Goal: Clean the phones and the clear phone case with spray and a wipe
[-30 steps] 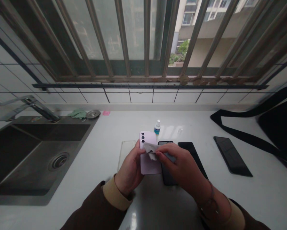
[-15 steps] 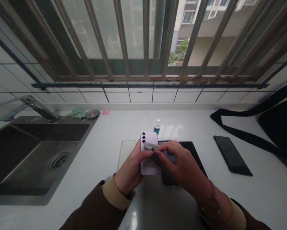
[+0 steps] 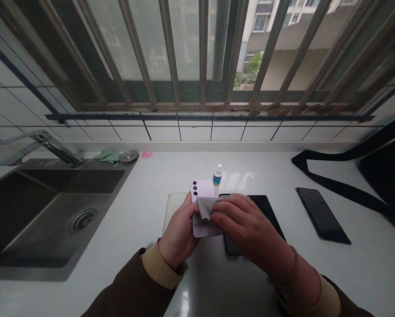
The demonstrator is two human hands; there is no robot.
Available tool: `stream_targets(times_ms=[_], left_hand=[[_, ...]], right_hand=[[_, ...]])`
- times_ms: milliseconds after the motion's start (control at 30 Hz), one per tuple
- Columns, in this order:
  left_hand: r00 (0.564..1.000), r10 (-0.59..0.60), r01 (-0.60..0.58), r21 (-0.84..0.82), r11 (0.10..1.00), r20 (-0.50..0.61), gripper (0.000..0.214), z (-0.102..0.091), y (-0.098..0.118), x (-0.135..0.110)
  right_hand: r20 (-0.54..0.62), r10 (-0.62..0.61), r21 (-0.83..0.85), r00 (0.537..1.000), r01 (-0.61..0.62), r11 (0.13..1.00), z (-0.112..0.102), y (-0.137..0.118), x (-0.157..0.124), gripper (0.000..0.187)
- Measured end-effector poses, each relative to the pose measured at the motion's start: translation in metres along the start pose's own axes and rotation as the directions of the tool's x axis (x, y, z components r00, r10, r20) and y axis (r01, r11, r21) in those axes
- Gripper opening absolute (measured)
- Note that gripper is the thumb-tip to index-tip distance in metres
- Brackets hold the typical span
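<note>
My left hand (image 3: 180, 226) grips a light purple smartphone (image 3: 204, 188) by its left side, back and camera lenses facing up. Against the phone's back lies a small grey cloth (image 3: 205, 207), pinched in the fingers of my right hand (image 3: 241, 220). Behind the phone a small white spray bottle (image 3: 217, 175) with a blue label stands upright. A clear phone case (image 3: 171, 203) lies left of the phone, partly hidden by my left hand. Under my right forearm is a black tablet (image 3: 261, 204), mostly covered.
A dark sink (image 3: 94, 191) with a faucet (image 3: 57, 147) fills the left. By its back corner lie a green cloth (image 3: 107, 156), a metal drain cover (image 3: 129, 156) and a pink slip (image 3: 147, 155). A black phone (image 3: 323, 215) and a black strap (image 3: 336, 176) are on the right.
The grey cloth, bunched up before, now hangs more spread out over the phone's back. My right hand's fingers have turned flatter over it. The phone has shifted slightly left.
</note>
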State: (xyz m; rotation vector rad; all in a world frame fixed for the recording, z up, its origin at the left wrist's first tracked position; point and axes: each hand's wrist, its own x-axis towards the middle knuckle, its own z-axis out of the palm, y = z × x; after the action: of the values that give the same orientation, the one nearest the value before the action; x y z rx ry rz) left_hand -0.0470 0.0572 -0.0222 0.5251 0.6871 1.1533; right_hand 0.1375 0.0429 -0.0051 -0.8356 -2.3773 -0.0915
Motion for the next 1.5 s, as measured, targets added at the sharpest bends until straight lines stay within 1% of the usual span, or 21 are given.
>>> stream_targets(times_ms=[67, 133, 200, 267, 333, 400, 500, 567, 633, 700, 733, 767, 867, 933, 1000, 1067, 1167, 1267, 1367, 1433, 1500], left_hand=[[1.000, -0.010, 0.010, -0.011, 1.000, -0.007, 0.048, 0.001, 0.001, 0.000], [1.000, -0.009, 0.009, -0.027, 1.000, -0.023, 0.049, 0.003, 0.002, 0.000], [0.999, -0.009, 0.008, -0.052, 0.999, -0.033, 0.047, 0.006, 0.004, -0.001], [1.000, -0.026, 0.024, -0.094, 0.995, -0.013, 0.041, 0.008, 0.006, -0.002], [0.999, -0.047, 0.047, -0.123, 0.991, 0.005, 0.034, 0.009, 0.007, -0.003], [0.999, -0.048, 0.045, -0.111, 0.993, -0.020, 0.030, 0.008, 0.006, -0.004], [0.996, -0.023, 0.017, -0.068, 0.998, -0.090, 0.035, 0.005, 0.003, -0.002], [0.993, -0.019, 0.010, -0.077, 0.997, -0.113, 0.040, 0.004, 0.002, -0.001], [0.993, -0.033, 0.020, -0.110, 0.994, -0.114, 0.036, 0.006, 0.003, 0.000], [0.994, -0.064, 0.049, -0.158, 0.986, -0.093, 0.026, 0.008, 0.006, 0.000], [0.993, -0.084, 0.068, -0.181, 0.981, -0.081, 0.025, 0.009, 0.007, 0.000], [0.992, -0.105, 0.089, -0.196, 0.977, -0.073, 0.032, 0.008, 0.008, 0.000], [0.982, -0.181, 0.167, -0.189, 0.968, -0.061, 0.068, 0.004, 0.009, 0.000], [0.976, -0.213, 0.199, -0.183, 0.963, -0.055, 0.075, 0.001, 0.009, 0.001], [0.976, -0.214, 0.199, -0.204, 0.958, -0.051, 0.067, 0.001, 0.007, 0.000], [0.980, -0.196, 0.183, -0.218, 0.959, -0.043, 0.055, 0.004, 0.004, -0.002], [0.980, -0.198, 0.198, -0.171, 0.965, 0.020, 0.048, 0.010, -0.004, -0.006], [0.977, -0.203, 0.210, -0.110, 0.972, 0.066, 0.045, 0.012, -0.012, -0.009], [0.987, -0.159, 0.160, -0.116, 0.980, 0.020, 0.045, 0.010, -0.012, -0.007], [0.986, -0.159, 0.151, -0.142, 0.978, -0.052, 0.048, 0.008, -0.005, -0.005], [0.973, -0.189, 0.168, -0.158, 0.973, -0.130, 0.056, 0.006, 0.005, -0.003]], right_hand=[[-0.005, 0.001, 0.013, 1.000, -0.001, 1.000, -0.001, -0.001, 0.000, 0.013], [-0.031, 0.030, 0.042, 0.999, -0.029, 0.999, 0.000, -0.002, 0.000, 0.020], [-0.069, 0.059, 0.066, 0.996, -0.055, 0.996, 0.001, -0.004, -0.001, 0.029], [-0.085, 0.054, 0.072, 0.995, -0.048, 0.996, 0.004, -0.004, -0.001, 0.032], [-0.050, 0.021, 0.056, 0.999, -0.018, 0.998, 0.008, -0.005, -0.002, 0.034], [0.006, -0.006, 0.039, 1.000, 0.006, 0.999, 0.013, -0.004, -0.003, 0.036], [0.054, -0.009, 0.031, 0.999, 0.007, 1.000, 0.020, -0.004, -0.005, 0.041], [0.068, 0.004, 0.032, 0.998, -0.006, 0.999, 0.023, -0.003, -0.006, 0.044], [0.083, 0.012, 0.036, 0.996, -0.015, 0.999, 0.023, -0.003, -0.006, 0.046], [0.097, 0.001, 0.045, 0.995, -0.005, 0.999, 0.020, -0.003, -0.005, 0.048], [0.106, -0.011, 0.052, 0.994, 0.006, 0.999, 0.019, -0.004, -0.005, 0.049], [0.115, -0.029, 0.063, 0.993, 0.022, 0.998, 0.017, -0.005, -0.005, 0.049], [0.150, -0.090, 0.110, 0.985, 0.074, 0.991, 0.013, -0.008, -0.004, 0.050], [0.166, -0.103, 0.119, 0.981, 0.083, 0.989, 0.013, -0.010, -0.004, 0.054], [0.170, -0.054, 0.085, 0.984, 0.040, 0.996, 0.015, -0.010, -0.004, 0.057], [0.169, 0.040, 0.020, 0.985, -0.044, 0.999, 0.018, -0.008, -0.005, 0.063], [0.157, 0.191, -0.088, 0.969, -0.178, 0.980, 0.020, -0.002, -0.005, 0.076], [0.128, 0.235, -0.123, 0.963, -0.220, 0.968, 0.019, 0.002, -0.004, 0.083], [0.130, 0.167, -0.074, 0.977, -0.158, 0.985, 0.018, -0.001, -0.004, 0.083], [0.149, 0.068, -0.015, 0.986, -0.066, 0.998, 0.018, -0.006, -0.004, 0.079], [0.174, -0.050, 0.046, 0.983, 0.042, 0.998, 0.020, -0.011, -0.005, 0.074]])
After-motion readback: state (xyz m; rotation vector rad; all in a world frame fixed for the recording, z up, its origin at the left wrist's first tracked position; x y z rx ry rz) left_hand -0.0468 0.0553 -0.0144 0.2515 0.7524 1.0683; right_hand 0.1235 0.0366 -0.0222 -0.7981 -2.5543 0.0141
